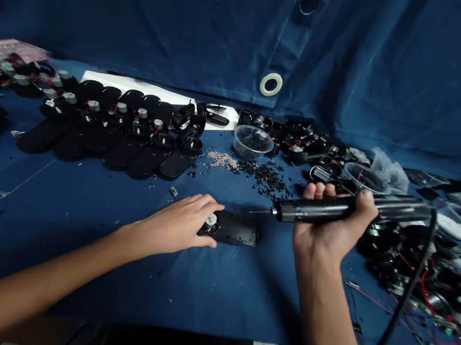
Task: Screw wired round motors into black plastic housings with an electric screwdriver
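Observation:
In the head view my left hand (187, 223) grips one end of a black plastic housing (239, 229) lying on the blue cloth. My thumb and fingers sit on either side of a round silvery motor (211, 222) in that end. A corded black electric screwdriver (321, 208) lies across my right palm. My right hand (326, 228) is closed around it, palm up, with the thumb over the top. The thin bit points left, just above and apart from the housing's far end. My left palm hides part of the housing.
Behind my hands lie loose black screws (266, 179), small pale parts (221, 160) and a clear plastic bowl (253, 143). Several black housings with motors (133, 148) line the back left. Wired black parts (436, 281) crowd the right. The screwdriver's cable (405, 299) hangs beside my right forearm.

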Action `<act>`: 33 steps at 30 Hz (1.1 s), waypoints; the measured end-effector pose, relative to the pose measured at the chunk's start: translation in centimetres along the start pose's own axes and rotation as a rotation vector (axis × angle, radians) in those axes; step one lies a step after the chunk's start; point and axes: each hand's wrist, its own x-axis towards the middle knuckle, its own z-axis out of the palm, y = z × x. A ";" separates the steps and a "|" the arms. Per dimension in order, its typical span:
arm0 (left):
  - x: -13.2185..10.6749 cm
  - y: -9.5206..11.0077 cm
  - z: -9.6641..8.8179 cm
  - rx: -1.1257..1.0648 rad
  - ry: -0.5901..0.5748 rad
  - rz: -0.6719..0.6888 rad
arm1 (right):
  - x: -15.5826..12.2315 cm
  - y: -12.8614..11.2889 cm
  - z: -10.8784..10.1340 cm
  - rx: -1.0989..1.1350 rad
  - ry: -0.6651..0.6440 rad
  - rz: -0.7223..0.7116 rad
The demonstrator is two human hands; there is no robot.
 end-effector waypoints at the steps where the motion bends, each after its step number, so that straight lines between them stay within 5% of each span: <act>1: 0.0 -0.2 0.2 -0.012 -0.011 -0.011 | 0.0 -0.1 0.4 -0.021 -0.034 -0.046; 7: 0.2 -0.7 1.1 -0.090 0.026 -0.006 | -1.8 1.8 1.3 -0.199 -0.217 -0.135; 24: 0.2 -1.5 1.6 -0.073 0.066 0.072 | -2.6 4.6 1.1 -0.334 -0.367 -0.233; 33: 0.1 -1.5 1.5 -0.019 0.078 0.090 | -4.7 4.4 4.1 -0.547 -0.776 -0.231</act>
